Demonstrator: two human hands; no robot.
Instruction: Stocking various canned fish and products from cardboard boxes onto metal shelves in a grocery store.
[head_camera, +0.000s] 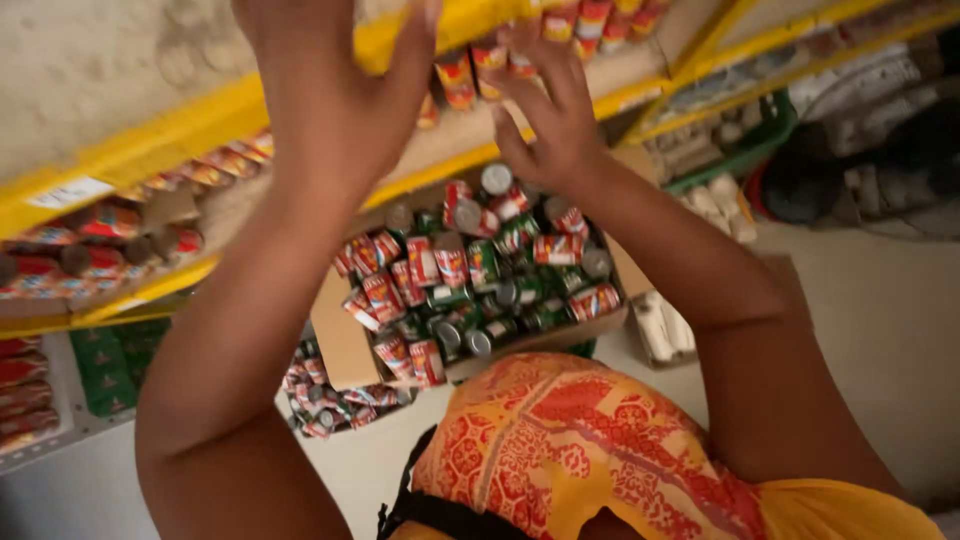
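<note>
Far left: a yellow-edged shelf (150, 150) carries red cans lying on their sides. The left hand (335, 95) is raised before it, fingers spread, grip open and holding nothing. Centre: a cardboard box (345, 345) of mixed red and green cans (470, 265) sits below (loosely heaped). The right hand (545, 115), also open-fingered, hovers near the upright shelf cans (458, 78).
</note>
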